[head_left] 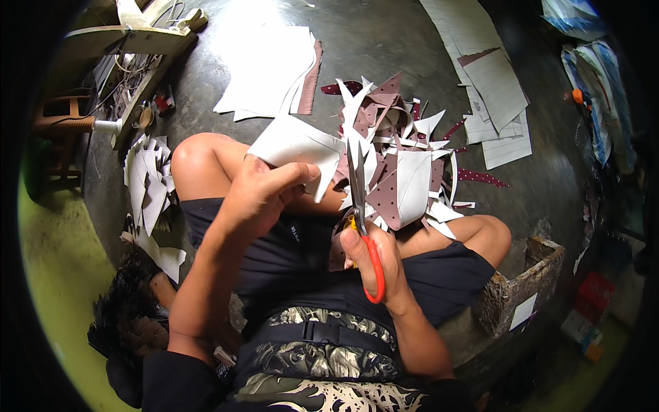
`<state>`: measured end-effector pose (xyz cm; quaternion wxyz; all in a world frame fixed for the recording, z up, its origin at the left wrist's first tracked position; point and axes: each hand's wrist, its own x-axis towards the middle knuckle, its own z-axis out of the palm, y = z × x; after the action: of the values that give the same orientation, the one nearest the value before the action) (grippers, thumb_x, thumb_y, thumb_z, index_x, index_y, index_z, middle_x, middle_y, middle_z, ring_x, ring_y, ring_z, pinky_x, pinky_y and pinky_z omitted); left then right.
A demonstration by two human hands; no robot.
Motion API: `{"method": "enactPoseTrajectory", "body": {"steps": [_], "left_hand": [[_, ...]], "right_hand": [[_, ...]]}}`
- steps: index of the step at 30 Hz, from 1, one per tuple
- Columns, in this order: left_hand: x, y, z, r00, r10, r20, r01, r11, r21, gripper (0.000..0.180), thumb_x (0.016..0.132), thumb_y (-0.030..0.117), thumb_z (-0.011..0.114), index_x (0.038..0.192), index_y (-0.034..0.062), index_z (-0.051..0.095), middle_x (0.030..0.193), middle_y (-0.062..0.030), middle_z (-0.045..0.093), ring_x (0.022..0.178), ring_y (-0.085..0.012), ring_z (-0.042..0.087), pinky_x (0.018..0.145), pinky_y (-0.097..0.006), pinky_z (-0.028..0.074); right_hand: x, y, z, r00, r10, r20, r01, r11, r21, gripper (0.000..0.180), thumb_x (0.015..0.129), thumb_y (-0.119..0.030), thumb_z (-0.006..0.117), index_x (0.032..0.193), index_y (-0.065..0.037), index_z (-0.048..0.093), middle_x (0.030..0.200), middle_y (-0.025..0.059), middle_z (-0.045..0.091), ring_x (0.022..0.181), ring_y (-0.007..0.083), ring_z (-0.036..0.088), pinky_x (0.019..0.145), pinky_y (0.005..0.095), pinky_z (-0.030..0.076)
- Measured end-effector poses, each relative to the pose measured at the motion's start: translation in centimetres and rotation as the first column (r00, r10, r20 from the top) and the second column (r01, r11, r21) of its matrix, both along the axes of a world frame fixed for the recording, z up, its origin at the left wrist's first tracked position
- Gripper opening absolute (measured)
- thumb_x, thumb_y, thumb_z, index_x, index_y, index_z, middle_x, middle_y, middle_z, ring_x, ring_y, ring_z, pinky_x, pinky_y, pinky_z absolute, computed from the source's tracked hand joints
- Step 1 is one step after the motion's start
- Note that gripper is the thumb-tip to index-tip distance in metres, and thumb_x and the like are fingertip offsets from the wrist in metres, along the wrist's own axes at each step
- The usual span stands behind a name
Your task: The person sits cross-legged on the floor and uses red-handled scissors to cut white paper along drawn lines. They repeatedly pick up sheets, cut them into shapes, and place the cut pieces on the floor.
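Observation:
Pinched between the thumb and fingers of my left hand (264, 192) is a white sheet piece (295, 145) with a curved outline and a pointed lower corner. My right hand (379, 264) grips red-handled scissors (357, 182), their blades pointing away from me beside the sheet's right edge. I cannot tell whether the blades touch it. Beyond and right of the scissors, a heap of scraps (401, 182) lies over my legs and the floor, mixing white pieces with dotted mauve and dark red ones.
Stacked white sheets (271, 72) with a mauve edge lie ahead on the floor. More sheets (494, 96) lie far right. Cut white pieces (147, 178) pile up at left, near a wooden frame (147, 41). A worn box (522, 285) stands beside my right knee.

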<state>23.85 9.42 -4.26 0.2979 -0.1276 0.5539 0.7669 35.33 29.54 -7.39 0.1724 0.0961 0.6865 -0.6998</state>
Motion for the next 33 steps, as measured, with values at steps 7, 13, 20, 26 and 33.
{"method": "enactPoseTrajectory", "body": {"steps": [7, 13, 20, 26, 33], "left_hand": [[-2.0, -1.7, 1.5, 0.949, -0.292, -0.12, 0.29, 0.956, -0.038, 0.048, 0.092, 0.001, 0.07, 0.138, -0.0041, 0.058, 0.123, -0.0089, 0.072, 0.107, -0.0146, 0.069, 0.093, -0.03, 0.056], [-2.0, -0.9, 1.5, 0.951, -0.257, -0.17, 0.261, 0.965, -0.003, 0.054, 0.093, 0.005, 0.078, 0.142, -0.0045, 0.056, 0.127, -0.008, 0.071, 0.114, -0.014, 0.066, 0.102, -0.031, 0.053], [-1.3, -0.2, 1.4, 0.943, -0.249, -0.22, 0.256, 0.967, 0.001, 0.053, 0.093, 0.005, 0.078, 0.141, -0.0038, 0.056, 0.127, -0.0078, 0.07, 0.114, -0.0135, 0.066, 0.101, -0.032, 0.054], [-1.0, 0.1, 1.7, 0.951, -0.234, -0.203, 0.24, 0.971, 0.003, 0.055, 0.093, 0.005, 0.078, 0.143, -0.0032, 0.055, 0.128, -0.008, 0.07, 0.114, -0.0139, 0.066, 0.101, -0.032, 0.055], [-0.7, 0.2, 2.1, 0.947, -0.254, -0.197, 0.257, 0.966, -0.014, 0.057, 0.093, 0.005, 0.078, 0.144, -0.0027, 0.054, 0.126, -0.007, 0.07, 0.114, -0.0138, 0.066, 0.101, -0.033, 0.054]], "right_hand": [[1.2, 0.9, 2.2, 0.994, 0.111, -0.02, -0.105, 0.975, 0.195, 0.05, 0.098, -0.038, 0.077, 0.073, -0.002, 0.053, 0.056, 0.0044, 0.046, 0.055, 0.0117, 0.039, 0.051, 0.033, 0.04], [1.6, 0.0, 2.1, 0.998, 0.041, -0.053, -0.033, 0.989, 0.143, 0.047, 0.102, -0.042, 0.069, 0.077, -0.003, 0.058, 0.063, -0.001, 0.051, 0.058, 0.0084, 0.043, 0.053, 0.0279, 0.036], [2.1, -0.1, 1.8, 0.996, 0.068, -0.054, -0.056, 0.979, 0.197, 0.046, 0.101, -0.043, 0.069, 0.083, -0.002, 0.062, 0.067, 0.0002, 0.053, 0.063, 0.0103, 0.046, 0.058, 0.0285, 0.04], [2.4, -0.4, 1.6, 0.998, 0.026, -0.059, -0.014, 0.98, 0.196, 0.049, 0.1, -0.046, 0.07, 0.083, -0.001, 0.062, 0.067, 0.0014, 0.053, 0.064, 0.0109, 0.046, 0.058, 0.0297, 0.041], [2.5, -0.4, 1.3, 0.992, 0.03, -0.123, -0.005, 0.981, 0.195, 0.049, 0.098, -0.047, 0.073, 0.083, -0.001, 0.062, 0.065, 0.0045, 0.054, 0.059, 0.0151, 0.049, 0.057, 0.0318, 0.044]]}}
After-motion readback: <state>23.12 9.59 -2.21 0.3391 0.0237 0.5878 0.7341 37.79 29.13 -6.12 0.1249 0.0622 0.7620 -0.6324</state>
